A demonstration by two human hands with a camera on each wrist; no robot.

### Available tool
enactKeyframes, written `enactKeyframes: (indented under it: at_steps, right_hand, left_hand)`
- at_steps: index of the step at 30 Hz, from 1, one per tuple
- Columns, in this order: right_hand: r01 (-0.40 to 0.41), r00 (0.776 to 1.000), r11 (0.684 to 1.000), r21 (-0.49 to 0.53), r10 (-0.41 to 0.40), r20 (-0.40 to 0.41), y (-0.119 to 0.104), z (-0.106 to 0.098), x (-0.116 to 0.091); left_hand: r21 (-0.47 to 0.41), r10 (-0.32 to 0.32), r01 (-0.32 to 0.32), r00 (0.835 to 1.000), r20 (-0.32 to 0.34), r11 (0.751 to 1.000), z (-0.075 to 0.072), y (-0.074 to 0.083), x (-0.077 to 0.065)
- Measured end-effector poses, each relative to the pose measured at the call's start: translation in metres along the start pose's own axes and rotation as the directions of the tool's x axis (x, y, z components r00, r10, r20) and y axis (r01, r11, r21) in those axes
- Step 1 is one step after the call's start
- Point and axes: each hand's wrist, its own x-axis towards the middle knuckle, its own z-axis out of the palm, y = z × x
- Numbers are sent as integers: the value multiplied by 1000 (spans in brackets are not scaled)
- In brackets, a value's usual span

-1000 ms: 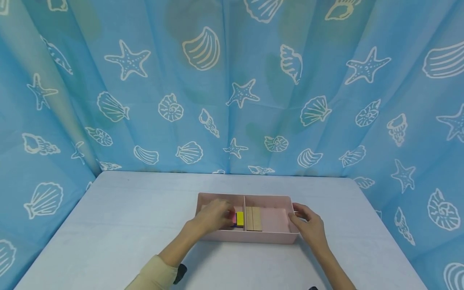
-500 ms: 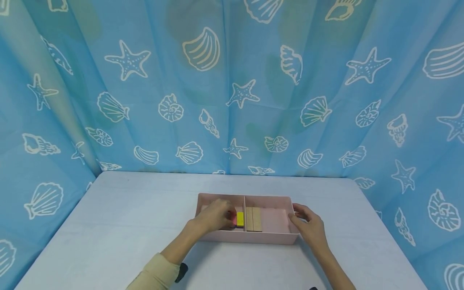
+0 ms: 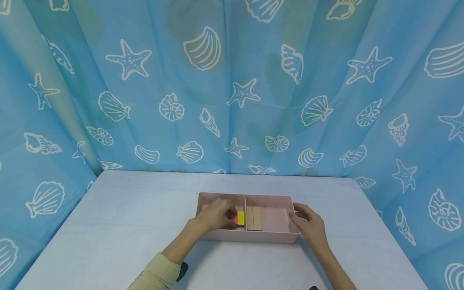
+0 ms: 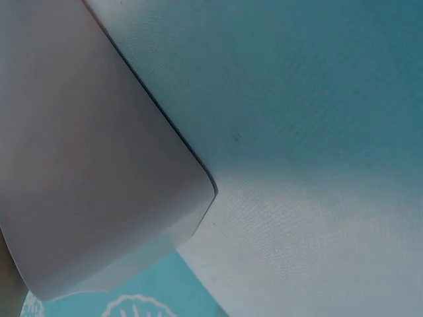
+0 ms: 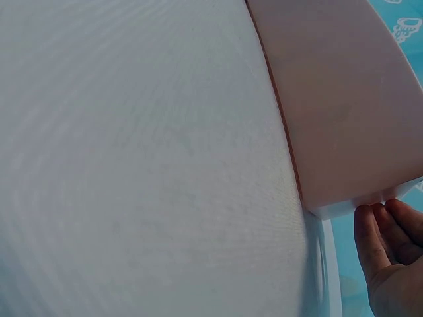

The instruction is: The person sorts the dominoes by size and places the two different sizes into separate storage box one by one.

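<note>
A pink two-compartment box [image 3: 250, 237] sits on the table in the head view. Inside its left compartment my left hand [image 3: 215, 214] pinches a small pink block [image 3: 235, 218], mostly hidden by the fingers. Against its right side is a yellow block [image 3: 241, 218], close to the divider. At the box's right end wall, my right hand [image 3: 309, 225] holds the rim with thumb and fingers. In the right wrist view, the fingers [image 5: 370, 238] touch that end wall. The left wrist view has the box's outer wall [image 4: 99, 152] but only a sliver at its left edge that may be the hand.
Two flat wooden pieces [image 3: 254, 218] lie side by side in the right compartment, against the divider. Under the box is a white-covered table [image 3: 145, 217]. A blue curtain [image 3: 232, 121] with shell prints hangs behind it and along both sides.
The left fingers have shifted slightly on the pink block. A dark blue strip seen beside and under the yellow block is now hidden. My right hand stays in place on the box.
</note>
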Motion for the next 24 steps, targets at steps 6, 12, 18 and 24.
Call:
enactKeyframes:
  at_steps: [6, 12, 18, 24]
  right_hand:
    - [0, 1000, 1000, 6, 0, 0, 1, 0, 0]
    - [5, 1000, 1000, 0, -5, -2, 2, 0, 0]
    - [24, 1000, 1000, -8, -24, -10, 4, 1, 0]
    - [19, 1000, 999, -36, -20, -9, 2, 0, 1]
  left_hand:
    - [19, 2, -2, 1000, -4, 1000, 1, 1, 0]
    - [42, 23, -22, 1000, -11, 999, 2, 0, 0]
    - [55, 34, -33, 999, -28, 998, 2, -2, -1]
    - [82, 41, -39, 999, -24, 996, 2, -2, -1]
